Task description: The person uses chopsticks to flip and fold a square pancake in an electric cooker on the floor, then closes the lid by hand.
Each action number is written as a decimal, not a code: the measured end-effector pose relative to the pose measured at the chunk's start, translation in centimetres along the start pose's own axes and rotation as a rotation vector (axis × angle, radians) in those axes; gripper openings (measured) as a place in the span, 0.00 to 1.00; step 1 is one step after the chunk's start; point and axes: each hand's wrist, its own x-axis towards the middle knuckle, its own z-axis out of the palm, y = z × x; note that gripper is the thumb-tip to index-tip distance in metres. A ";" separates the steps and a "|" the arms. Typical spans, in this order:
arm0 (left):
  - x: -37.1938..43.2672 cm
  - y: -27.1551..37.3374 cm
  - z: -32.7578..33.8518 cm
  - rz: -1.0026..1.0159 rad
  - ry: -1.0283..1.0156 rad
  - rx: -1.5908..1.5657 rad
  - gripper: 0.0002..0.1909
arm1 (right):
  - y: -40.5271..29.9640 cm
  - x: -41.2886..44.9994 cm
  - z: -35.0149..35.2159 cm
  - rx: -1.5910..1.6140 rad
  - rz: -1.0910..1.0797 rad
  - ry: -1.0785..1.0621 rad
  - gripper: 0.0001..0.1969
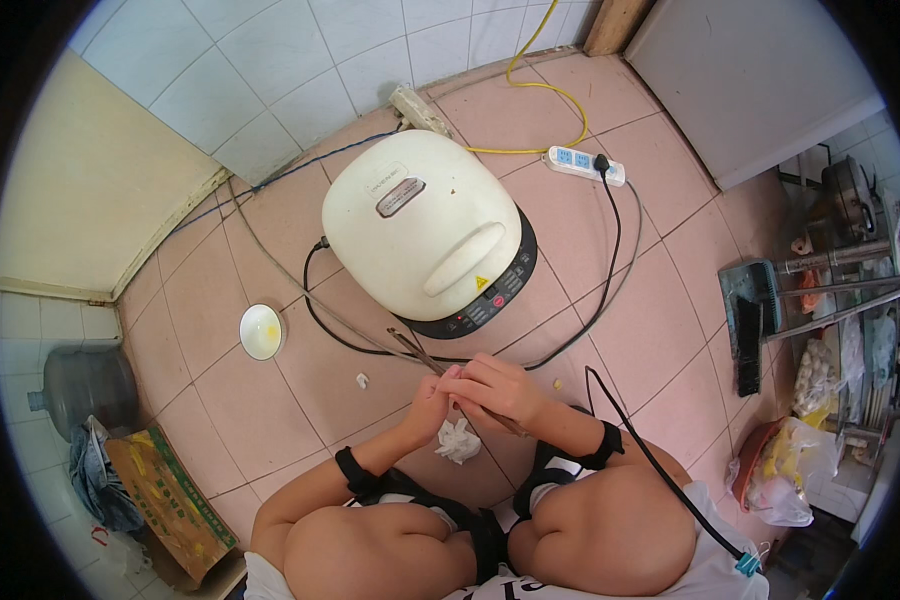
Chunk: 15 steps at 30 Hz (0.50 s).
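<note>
A pair of brown chopsticks (424,355) slants up and left from between my hands, tips close to the front edge of an electric baking pan (412,225). My right hand (501,388) grips their rear part, and the end shows below the palm. The fingers of my left hand (427,411) close on the chopsticks against the right fingertips; the exact grip is partly hidden. The pan has a closed cream lid with a handle and a black control panel (487,306) with a small red light. Crumpled white tissue (459,441) lies on the floor below my hands.
A white bowl (261,331) with yellow residue stands left. Black power cord (607,277) runs to a power strip (585,165). Tissue scrap (362,381) and yellow crumb (557,384) lie nearby. Cardboard box (172,502) and water jug (90,390) are left; dustpan (750,322) and bin (754,469) right.
</note>
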 end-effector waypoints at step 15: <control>-0.1 0.4 0.2 0.013 0.004 -0.012 0.26 | 0.0 -0.1 0.1 -0.015 0.006 0.001 0.14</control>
